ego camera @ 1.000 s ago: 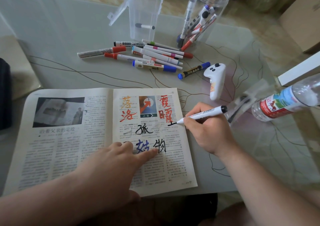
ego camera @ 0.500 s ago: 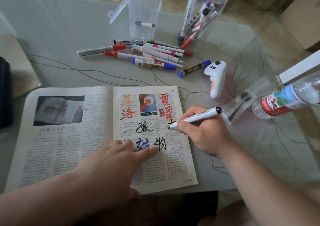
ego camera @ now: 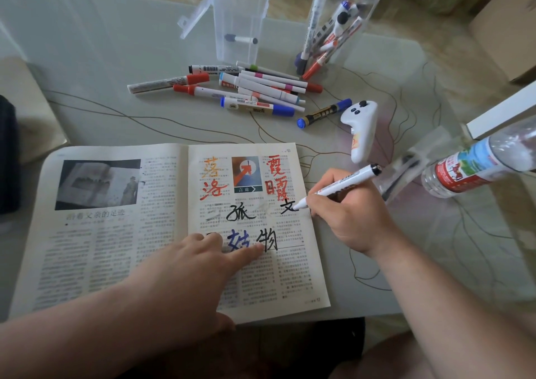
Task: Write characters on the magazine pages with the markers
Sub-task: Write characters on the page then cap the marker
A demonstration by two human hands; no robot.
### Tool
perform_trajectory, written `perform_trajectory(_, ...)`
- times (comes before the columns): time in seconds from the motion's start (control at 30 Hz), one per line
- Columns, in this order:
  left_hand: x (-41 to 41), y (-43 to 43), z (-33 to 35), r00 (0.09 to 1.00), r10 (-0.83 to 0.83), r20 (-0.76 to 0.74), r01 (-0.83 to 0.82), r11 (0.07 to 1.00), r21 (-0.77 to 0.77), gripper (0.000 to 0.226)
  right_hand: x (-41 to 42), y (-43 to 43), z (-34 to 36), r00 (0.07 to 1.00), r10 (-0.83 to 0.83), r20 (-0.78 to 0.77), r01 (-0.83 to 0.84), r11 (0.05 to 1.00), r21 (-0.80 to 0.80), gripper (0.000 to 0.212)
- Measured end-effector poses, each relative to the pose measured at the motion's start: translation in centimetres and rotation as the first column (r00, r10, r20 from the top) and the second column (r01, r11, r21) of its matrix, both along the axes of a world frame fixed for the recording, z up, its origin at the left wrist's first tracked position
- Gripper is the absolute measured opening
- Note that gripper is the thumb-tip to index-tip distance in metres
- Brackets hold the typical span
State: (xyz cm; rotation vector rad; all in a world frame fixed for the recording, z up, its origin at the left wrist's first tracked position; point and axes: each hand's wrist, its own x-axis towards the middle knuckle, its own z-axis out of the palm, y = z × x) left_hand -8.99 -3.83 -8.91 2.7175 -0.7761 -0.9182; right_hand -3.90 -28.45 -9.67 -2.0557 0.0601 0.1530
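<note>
An open magazine [ego camera: 116, 248] lies on the glass table in front of me. Its right page carries orange, red, blue and black hand-drawn characters. My right hand [ego camera: 351, 216] grips a white marker with a black cap end [ego camera: 342, 185]; its tip touches the page's right edge beside a fresh black character [ego camera: 287, 205]. My left hand [ego camera: 191, 268] presses flat on the right page, fingers straight, fingertips just under the blue and black characters.
Several loose markers [ego camera: 255, 88] lie beyond the magazine. A clear jar [ego camera: 345, 16] holds more markers beside a clear plastic box [ego camera: 240, 16]. A white controller [ego camera: 361, 129], a blue-capped marker [ego camera: 324, 113] and a plastic bottle [ego camera: 475, 164] sit to the right.
The black character under the red ones has grown from one stroke to a full shape. My right hand and marker shifted slightly along the page edge. My left hand stayed put.
</note>
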Motion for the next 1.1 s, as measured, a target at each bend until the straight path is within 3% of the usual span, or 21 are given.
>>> perform_trajectory(0.3, 0.0, 0.0, 0.0, 1.000, -0.010, 0.002, 0.010, 1.000, 0.004, 0.107, -0.5, 0.1, -0.4, 0.997, 0.075, -0.020, -0.076, 0.994, -0.082, 0.022)
perform_trajectory(0.53, 0.1, 0.0, 0.1, 1.000, -0.013, -0.006, 0.013, 1.000, 0.009, 0.106, -0.3, 0.0, 0.1, 1.000, 0.000, 0.011, 0.000, 1.000, -0.005, 0.031)
perform_trajectory(0.83, 0.1, -0.1, 0.3, 1.000, -0.020, -0.011, 0.020, 0.999, 0.037, 0.107, -0.3, -0.2, -0.1, 0.998, 0.054, -0.030, -0.056, 0.994, -0.089, 0.023)
perform_trajectory(0.93, 0.1, -0.1, 0.5, 1.000, -0.016, -0.023, 0.016, 0.999, 0.039, 0.106, -0.3, 0.0, 0.5, 0.997, 0.058, -0.059, -0.061, 0.997, -0.053, 0.015)
perform_trajectory(1.1, 0.2, -0.2, 1.2, 0.999, 0.008, -0.051, -0.007, 1.000, 0.015, 0.108, -0.4, 0.8, 1.6, 1.000, -0.017, 0.017, 0.016, 0.997, 0.079, 0.013)
